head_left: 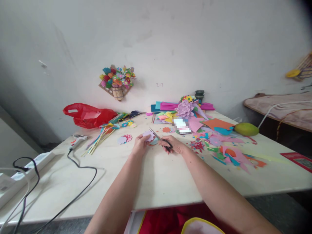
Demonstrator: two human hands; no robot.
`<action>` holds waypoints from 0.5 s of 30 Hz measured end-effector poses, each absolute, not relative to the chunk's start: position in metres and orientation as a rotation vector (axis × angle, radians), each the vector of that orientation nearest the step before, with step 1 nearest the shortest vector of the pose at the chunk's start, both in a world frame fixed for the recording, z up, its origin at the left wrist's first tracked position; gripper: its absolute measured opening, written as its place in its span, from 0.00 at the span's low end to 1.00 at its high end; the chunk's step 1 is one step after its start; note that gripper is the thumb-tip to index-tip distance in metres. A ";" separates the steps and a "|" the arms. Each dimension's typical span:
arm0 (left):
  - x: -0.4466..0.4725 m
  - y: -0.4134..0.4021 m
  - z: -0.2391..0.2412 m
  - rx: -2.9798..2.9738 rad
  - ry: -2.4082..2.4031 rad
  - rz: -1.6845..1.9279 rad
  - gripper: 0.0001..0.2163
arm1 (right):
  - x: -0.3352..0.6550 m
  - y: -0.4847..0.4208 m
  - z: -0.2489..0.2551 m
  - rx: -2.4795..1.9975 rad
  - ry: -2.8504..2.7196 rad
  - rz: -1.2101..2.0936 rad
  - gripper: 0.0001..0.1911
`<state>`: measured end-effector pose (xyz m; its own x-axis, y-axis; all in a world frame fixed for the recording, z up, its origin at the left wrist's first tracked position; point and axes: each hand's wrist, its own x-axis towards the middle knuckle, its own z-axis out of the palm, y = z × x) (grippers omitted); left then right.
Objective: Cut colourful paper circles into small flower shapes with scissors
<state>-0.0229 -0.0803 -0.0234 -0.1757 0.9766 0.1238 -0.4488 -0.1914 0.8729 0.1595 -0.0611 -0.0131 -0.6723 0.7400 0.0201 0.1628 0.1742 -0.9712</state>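
Note:
My left hand [140,143] pinches a pale lilac paper flower [148,135] with a scalloped edge, just above the table. Close on its right, my right hand [174,144] grips scissors [166,143] by their black handles. The blades point up and left, towards the lilac flower; whether they touch it I cannot tell. Below them lies a round item [154,141], partly hidden by the hands. An orange paper flower [166,129] rests just beyond the scissors. Left of my left hand, lilac and red-patterned paper flowers [125,139] lie together.
Paper scraps [230,156] are strewn on the right, near a green mango-like fruit [246,129]. A glue gun [78,141] with a black cord lies left, by a power strip [31,169]. A red plastic bag [89,116] and thin sticks [103,141] sit at the back left.

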 end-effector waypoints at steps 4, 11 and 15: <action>-0.023 -0.081 -0.023 0.892 0.844 1.604 0.10 | 0.160 -0.059 -0.015 -0.836 -1.948 1.571 0.19; -0.025 -0.081 -0.023 0.934 0.872 1.556 0.10 | 0.162 -0.057 -0.014 -0.819 -1.940 1.582 0.19; -0.026 -0.081 -0.024 0.958 0.872 1.519 0.12 | 0.164 -0.058 -0.011 -0.819 -1.945 1.577 0.19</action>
<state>-0.0264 -0.0806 -0.0237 -0.0878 0.9892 0.1176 -0.3970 -0.1431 0.9066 0.1638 -0.0576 -0.0114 -0.6931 0.7208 0.0095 0.1399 0.1475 -0.9791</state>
